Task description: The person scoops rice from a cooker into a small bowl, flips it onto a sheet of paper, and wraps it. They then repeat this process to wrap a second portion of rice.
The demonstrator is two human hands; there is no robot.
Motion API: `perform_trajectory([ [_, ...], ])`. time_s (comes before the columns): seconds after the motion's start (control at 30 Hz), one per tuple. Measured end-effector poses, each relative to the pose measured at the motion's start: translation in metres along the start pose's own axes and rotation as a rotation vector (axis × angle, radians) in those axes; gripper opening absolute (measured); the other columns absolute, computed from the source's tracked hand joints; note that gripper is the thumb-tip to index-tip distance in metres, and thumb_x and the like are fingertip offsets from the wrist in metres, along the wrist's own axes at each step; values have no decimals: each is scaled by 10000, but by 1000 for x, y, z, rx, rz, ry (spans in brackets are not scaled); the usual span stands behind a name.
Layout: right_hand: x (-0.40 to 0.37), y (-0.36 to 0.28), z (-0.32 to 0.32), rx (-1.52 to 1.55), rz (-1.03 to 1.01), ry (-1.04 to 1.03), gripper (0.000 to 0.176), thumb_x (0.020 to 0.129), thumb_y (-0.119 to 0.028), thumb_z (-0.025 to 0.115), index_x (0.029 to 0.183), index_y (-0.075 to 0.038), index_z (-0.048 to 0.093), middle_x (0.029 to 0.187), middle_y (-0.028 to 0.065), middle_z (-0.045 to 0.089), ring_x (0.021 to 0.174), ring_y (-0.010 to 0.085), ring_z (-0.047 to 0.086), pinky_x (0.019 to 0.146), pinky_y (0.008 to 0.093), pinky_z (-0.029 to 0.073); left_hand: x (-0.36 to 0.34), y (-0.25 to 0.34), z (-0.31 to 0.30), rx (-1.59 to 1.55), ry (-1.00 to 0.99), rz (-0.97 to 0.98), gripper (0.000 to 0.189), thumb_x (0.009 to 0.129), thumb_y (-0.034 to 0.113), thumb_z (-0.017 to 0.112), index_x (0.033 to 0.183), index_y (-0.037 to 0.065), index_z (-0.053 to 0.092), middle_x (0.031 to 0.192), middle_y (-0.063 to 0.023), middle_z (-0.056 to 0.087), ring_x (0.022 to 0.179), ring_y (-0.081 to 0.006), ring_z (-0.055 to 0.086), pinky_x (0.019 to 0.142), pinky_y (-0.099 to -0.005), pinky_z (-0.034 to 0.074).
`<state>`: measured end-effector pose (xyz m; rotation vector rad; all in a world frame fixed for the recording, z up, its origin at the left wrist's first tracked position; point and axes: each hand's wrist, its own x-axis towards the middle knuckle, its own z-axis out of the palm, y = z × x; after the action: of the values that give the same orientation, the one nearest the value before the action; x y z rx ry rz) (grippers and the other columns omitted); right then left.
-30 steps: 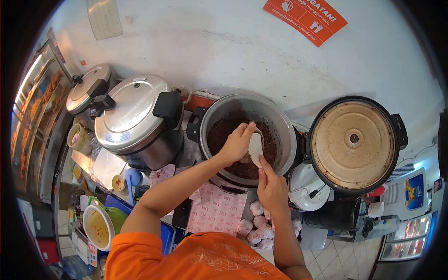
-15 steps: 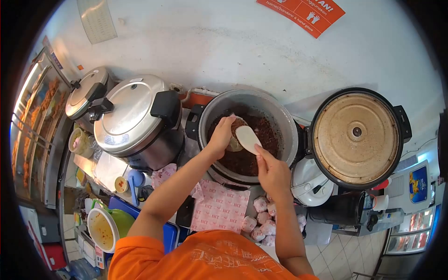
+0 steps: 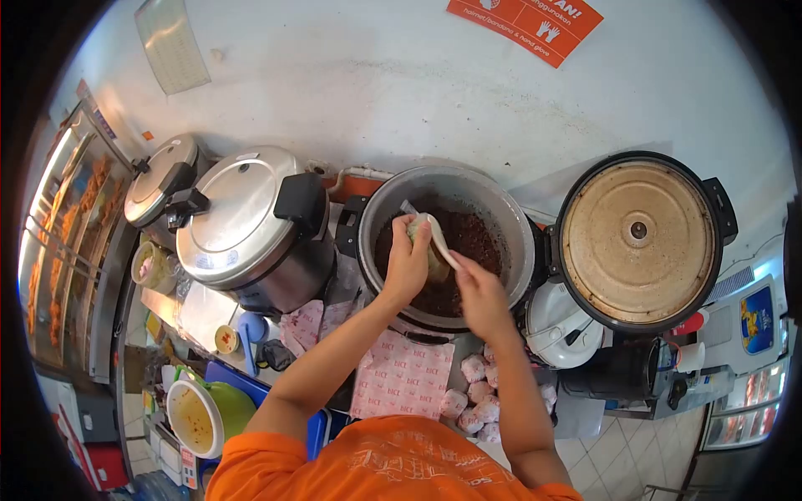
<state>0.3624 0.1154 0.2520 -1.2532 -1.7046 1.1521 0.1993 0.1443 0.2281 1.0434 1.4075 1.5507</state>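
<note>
Over the open rice cooker (image 3: 520, 209), which holds dark brown rice (image 3: 472, 232), both my hands are at work. My left hand (image 3: 406, 269) is closed around a small pale, see-through cup (image 3: 437, 267), partly hidden by the fingers. In my right hand (image 3: 483, 296) is the handle of a white rice paddle (image 3: 443, 242). Its blade is tilted edge-on against the cup, by my left fingertips. Pink printed wrapping paper (image 3: 401, 376) lies in front of the cooker. Beside it are several paper-wrapped bundles (image 3: 480, 405), below my right forearm.
The cooker's hinged lid (image 3: 618, 250) stands open at the right. Two closed cookers, one large (image 3: 242, 217) and one smaller (image 3: 159, 179), stand left. A white round lid-like item (image 3: 568, 334), a green-and-white bucket (image 3: 196, 417) and a glass food case (image 3: 71, 250) surround the counter.
The paddle has turned from showing its flat face to edge-on against the cup. My left hand has tilted upright around the cup. The whole view has shifted slightly.
</note>
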Motion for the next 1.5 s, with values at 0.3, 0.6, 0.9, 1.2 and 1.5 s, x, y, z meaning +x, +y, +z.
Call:
perform_trajectory([
  [0.3,-18,-17,0,-288,-354,90,341,1023,-177,498,1319,-57,618,948,275,685,785,436,688,692,489,520,4,16,-2,-145,62,-36,428,1061,374,465,1268,0,442,1163,-198,598,1058,-232,588,956,-370,451],
  [0.6,-1,-9,-25,-844,-390,276,302,1001,-256,562,1194,-38,641,1066,193,637,931,412,630,857,500,513,-28,32,-62,-826,138,-187,564,1024,552,409,1207,44,574,1118,-133,679,1005,-319,683,825,-455,576],
  [0.9,-163,85,109,1479,724,-86,442,1039,-466,452,1278,-126,602,1214,85,654,1085,212,641,849,378,558,-228,-89,-68,-307,49,-106,600,1070,528,298,1226,25,586,1252,-132,594,1156,-283,578,1026,-378,444],
  [1.2,-176,145,121,38,145,18,416,885,-339,724,1169,-51,627,1135,136,655,1021,322,627,877,461,490,-213,-183,-142,596,-201,83,340,885,73,644,1223,86,609,1216,-172,574,1158,-370,550,1013,-442,409],
  [1.5,-180,202,192,-822,-90,-270,555,766,-300,777,1253,-125,577,1315,161,473,1209,390,424,967,557,409,-139,-264,-170,1310,-701,485,553,850,240,706,1359,75,565,1451,-166,509,1366,-337,455,1182,-455,302],
])
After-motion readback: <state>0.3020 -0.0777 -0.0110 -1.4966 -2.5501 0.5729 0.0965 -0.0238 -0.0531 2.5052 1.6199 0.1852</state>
